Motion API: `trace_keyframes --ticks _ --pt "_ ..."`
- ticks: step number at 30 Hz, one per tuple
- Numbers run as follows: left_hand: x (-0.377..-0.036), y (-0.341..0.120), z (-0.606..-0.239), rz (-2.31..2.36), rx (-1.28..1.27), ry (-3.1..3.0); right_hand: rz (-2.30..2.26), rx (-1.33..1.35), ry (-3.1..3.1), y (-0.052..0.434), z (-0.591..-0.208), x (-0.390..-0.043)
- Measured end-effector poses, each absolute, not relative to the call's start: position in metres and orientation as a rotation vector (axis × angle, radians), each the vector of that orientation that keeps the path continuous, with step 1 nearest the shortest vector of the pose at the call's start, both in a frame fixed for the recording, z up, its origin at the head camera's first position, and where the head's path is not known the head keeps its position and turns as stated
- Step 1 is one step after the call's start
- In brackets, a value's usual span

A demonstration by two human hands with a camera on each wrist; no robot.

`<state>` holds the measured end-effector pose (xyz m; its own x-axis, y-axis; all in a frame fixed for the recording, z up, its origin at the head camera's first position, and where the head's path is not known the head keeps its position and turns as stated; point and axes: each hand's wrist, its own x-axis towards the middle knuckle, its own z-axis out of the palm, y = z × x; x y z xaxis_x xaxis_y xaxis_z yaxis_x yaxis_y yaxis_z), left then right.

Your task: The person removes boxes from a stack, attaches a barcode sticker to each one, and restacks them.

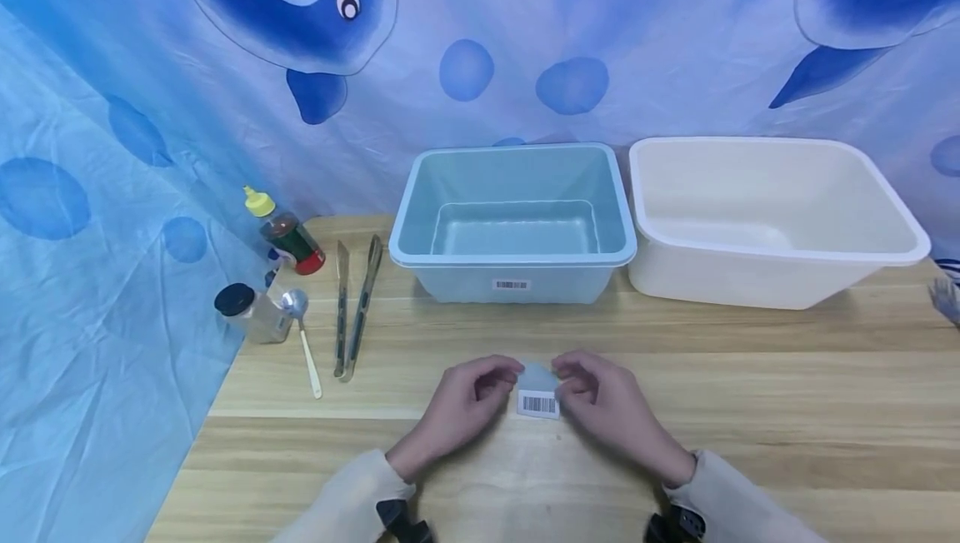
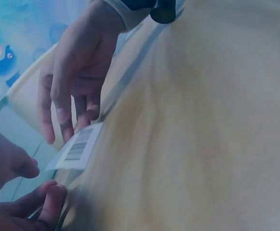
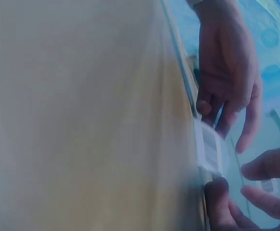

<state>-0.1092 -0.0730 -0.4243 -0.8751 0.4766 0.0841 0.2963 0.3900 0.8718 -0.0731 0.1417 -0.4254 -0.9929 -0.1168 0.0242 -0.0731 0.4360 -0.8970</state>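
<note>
A small pale, see-through piece (image 1: pixel 537 378) with a white barcode label (image 1: pixel 538 404) stands or lies on the table between the two hands; what it is cannot be told. My left hand (image 1: pixel 467 400) curves in from the left, its fingertips close to or touching the piece's edge. From the opposite side my right hand (image 1: pixel 611 397) reaches in the same way. Each wrist view shows a gap between thumb and fingertips, with the label (image 2: pixel 78 147) beside them. In the right wrist view, the right thumb (image 3: pixel 217 188) sits at the label's lower end.
A light blue tub (image 1: pixel 513 260) and a white tub (image 1: pixel 720 272) stand at the back. On the left are a yellow-capped bottle (image 1: pixel 288 235), a black-lidded jar (image 1: pixel 258 318), a spoon (image 1: pixel 303 343) and metal tongs (image 1: pixel 362 310). A fork (image 1: pixel 945 300) shows at the right edge.
</note>
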Motion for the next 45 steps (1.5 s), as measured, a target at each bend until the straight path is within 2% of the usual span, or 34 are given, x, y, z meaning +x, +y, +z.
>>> trace_keyframes --ticks 15,28,45 --pt "-0.096 -0.064 -0.426 1.518 0.592 2.365 -1.564 -0.175 2.609 0.142 -0.43 -0.069" --pt "-0.103 -0.047 -0.406 1.746 0.442 2.16 -1.15 -0.534 3.184 0.137 -0.401 -0.072" --pt "-0.102 -0.04 -0.391 1.837 0.33 1.989 -1.371 -0.775 3.194 0.139 -0.395 -0.066"
